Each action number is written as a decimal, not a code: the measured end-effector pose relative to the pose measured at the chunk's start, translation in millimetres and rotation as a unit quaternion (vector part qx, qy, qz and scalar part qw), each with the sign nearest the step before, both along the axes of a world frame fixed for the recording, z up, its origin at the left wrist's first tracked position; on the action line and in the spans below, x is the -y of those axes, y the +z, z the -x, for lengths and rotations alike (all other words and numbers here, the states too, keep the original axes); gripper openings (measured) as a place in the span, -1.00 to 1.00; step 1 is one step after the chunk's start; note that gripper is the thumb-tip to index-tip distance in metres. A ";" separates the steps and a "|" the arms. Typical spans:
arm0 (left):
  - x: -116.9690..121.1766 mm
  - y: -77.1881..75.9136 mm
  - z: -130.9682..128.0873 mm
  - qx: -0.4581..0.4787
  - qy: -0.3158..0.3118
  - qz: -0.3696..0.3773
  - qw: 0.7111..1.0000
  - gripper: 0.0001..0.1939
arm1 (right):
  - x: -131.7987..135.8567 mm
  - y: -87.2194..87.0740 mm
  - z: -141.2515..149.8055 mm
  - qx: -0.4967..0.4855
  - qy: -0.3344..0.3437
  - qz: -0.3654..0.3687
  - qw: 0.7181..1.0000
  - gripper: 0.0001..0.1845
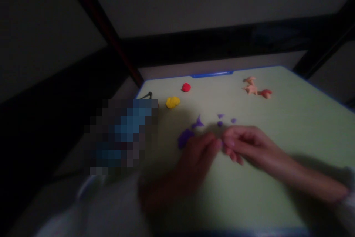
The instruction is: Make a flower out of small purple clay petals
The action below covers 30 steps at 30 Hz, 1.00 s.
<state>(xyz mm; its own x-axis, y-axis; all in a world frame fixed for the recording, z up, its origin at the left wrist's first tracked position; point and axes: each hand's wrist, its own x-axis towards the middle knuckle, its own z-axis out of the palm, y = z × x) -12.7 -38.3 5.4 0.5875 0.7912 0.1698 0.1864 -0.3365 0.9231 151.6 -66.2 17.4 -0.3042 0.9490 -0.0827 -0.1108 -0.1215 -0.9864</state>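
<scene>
My left hand (198, 155) and my right hand (249, 142) meet fingertip to fingertip above the table. Both are closed in a pinch, and a tiny bit of purple modelling clay (222, 142) shows faintly between them; its shape is blurred and mostly hidden. Partly behind my left hand lies a larger flat lump of purple clay (185, 138). Just beyond it is a pointed purple scrap (198, 122). Several smaller purple bits (220, 123) are scattered past my fingertips.
A yellow clay lump (172, 102) and a red clay lump (186, 87) sit toward the table's far left. Peach-coloured clay shapes (251, 88), one with red on it (266, 93), lie far right. A blue edge rims the pale table (277, 200). A pixelated area covers the left side.
</scene>
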 end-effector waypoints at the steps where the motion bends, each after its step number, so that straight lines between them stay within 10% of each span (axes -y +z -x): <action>1: 0.0 0.2 0.1 0.007 -0.005 0.006 1.000 -0.67 | -0.2 -2.1 -0.4 -0.012 0.010 0.003 1.000 -0.70; 15: -0.6 -4.0 0.9 0.070 -0.056 0.074 0.993 -0.69 | 0.9 -4.9 -0.3 -0.001 0.053 -0.024 0.998 -0.65; 24: 1.4 -4.9 0.2 0.080 -0.047 0.148 0.985 -0.68 | 4.0 3.7 -5.0 0.176 -0.086 -0.296 0.935 -0.90; 30: 2.2 -2.8 -0.2 0.088 -0.064 0.152 0.982 -0.66 | 5.9 5.0 -3.9 0.189 -0.087 -0.339 0.918 -0.87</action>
